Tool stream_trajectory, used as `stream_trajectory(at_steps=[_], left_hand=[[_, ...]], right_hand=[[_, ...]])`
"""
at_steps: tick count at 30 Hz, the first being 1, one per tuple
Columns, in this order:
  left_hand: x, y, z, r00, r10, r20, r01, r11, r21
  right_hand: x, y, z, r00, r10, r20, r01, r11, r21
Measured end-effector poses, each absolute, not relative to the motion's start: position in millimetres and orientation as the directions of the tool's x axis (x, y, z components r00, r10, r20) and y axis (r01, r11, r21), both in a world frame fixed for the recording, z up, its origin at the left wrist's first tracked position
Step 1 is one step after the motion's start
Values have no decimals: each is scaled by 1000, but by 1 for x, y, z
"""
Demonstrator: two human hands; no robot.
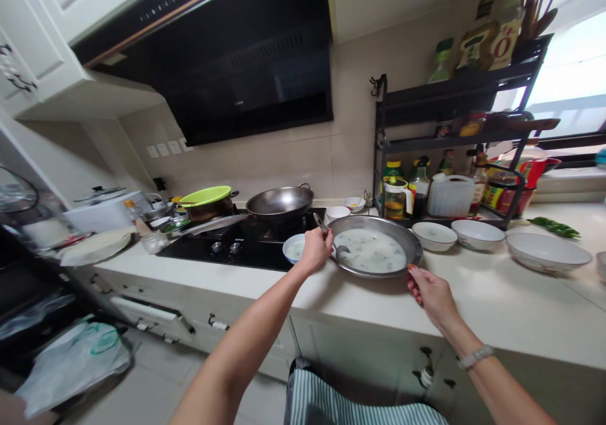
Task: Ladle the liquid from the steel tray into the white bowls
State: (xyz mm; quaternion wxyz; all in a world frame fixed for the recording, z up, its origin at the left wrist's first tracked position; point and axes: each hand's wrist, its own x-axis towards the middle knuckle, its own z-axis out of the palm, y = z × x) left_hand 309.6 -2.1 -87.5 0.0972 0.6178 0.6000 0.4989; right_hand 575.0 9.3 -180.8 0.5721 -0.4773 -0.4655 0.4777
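Note:
A wide metal basin (415,242) stands on the counter, holding a whitish, cloudy soup with dark green bits. My left hand (316,248) is closed around the handle of a metal ladle (341,249), whose scoop rests in the soup at the basin's left side. Just behind that hand is a small bowl (294,248) with pale contents, partly hidden by the hand. At the basin's near right edge, the fingers of my right hand (428,289) pinch the rim. A bracelet circles the right wrist.
Behind the left hand, a wok (279,203) sits on the black gas hob (208,248), beside a pot with a lime-green basin (206,196) on top. Several white bowls (478,235) line the counter's right side. A black rack (440,144) with bottles stands at the wall.

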Motion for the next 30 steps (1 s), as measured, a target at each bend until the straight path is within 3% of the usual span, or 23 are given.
stream_trajectory(at_steps=[5, 9, 14, 20, 30], left_hand=[[296, 2, -83, -361, 881, 306, 450, -123, 885], [281, -3, -74, -425, 889, 173, 307, -38, 951], [272, -14, -64, -454, 870, 193, 248, -85, 965], [271, -21, -62, -469, 818, 334, 348, -177, 921], [264, -15, -63, -606, 778, 167, 65, -161, 985]], right_hand=[[574, 6, -178, 101, 992, 80, -93, 89, -992], [574, 5, -177, 96, 992, 87, -76, 94, -993], [574, 7, -179, 96, 992, 82, -68, 89, -994], [576, 8, -182, 96, 993, 69, -84, 77, -993], [574, 4, -176, 93, 993, 72, -84, 80, -993]])
